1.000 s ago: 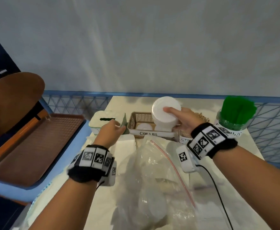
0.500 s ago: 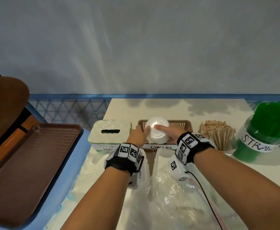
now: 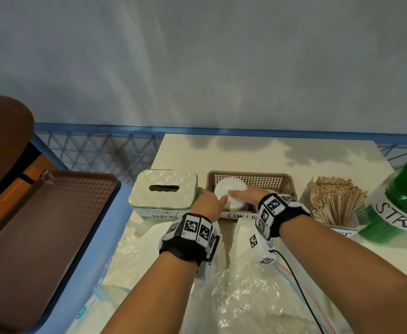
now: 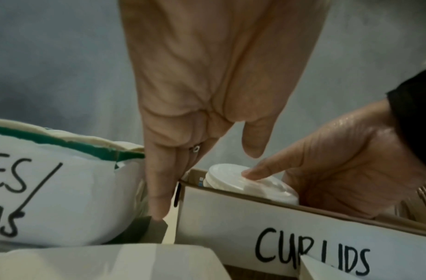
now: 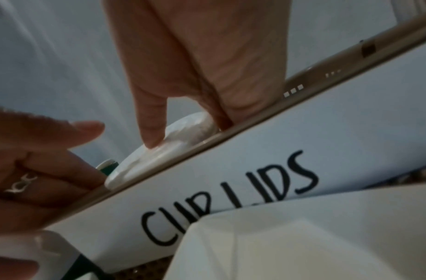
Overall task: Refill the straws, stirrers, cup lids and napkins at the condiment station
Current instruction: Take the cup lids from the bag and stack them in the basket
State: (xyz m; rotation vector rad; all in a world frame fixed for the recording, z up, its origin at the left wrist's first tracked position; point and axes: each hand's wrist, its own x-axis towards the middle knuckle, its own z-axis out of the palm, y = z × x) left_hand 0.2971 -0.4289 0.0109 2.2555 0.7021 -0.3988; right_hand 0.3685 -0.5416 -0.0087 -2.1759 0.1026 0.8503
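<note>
Currently seating lid stack (image 3: 229, 189) in basket (image 3: 270, 175); right grip (image 3: 243, 197) curling round it, left grip (image 3: 208, 202) spread alongside; next, likely: releasing upright.

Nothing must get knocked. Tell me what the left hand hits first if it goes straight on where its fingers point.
The left hand points its fingers down the gap between tissue box and cup lids basket; first comes a dark flap just below them, depth unclear.

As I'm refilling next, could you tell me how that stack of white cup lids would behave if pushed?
The stack of cup lids rises above the basket rim, so it may topple. The lids look thin and glossy, probably light and apt to slide apart; the right hand steadies them.
</note>
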